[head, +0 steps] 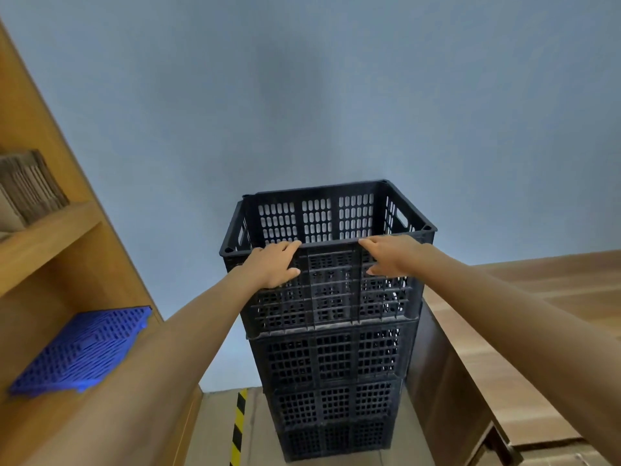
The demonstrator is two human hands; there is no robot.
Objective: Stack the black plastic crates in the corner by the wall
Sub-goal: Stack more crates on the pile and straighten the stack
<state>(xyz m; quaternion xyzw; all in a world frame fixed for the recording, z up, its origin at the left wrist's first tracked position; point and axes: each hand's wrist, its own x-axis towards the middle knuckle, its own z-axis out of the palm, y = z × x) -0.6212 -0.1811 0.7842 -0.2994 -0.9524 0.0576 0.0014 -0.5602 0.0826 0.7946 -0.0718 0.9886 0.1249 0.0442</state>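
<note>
A tall stack of several black perforated plastic crates (336,381) stands on the floor against the pale blue wall. The top crate (331,287) sits squarely on the one below, its open top facing up. My left hand (272,264) lies on the near rim at the left, fingers over the edge and thumb against the front wall. My right hand (391,255) lies on the near rim at the right in the same way, fingers mostly straight along the edge. Both arms reach forward from the bottom corners of the view.
A wooden shelf unit (50,237) stands at the left, holding a blue plastic grid panel (84,348) and folded cardboard (30,186). A wooden table (524,348) stands close on the right of the stack. Yellow-black hazard tape (238,428) runs along the floor.
</note>
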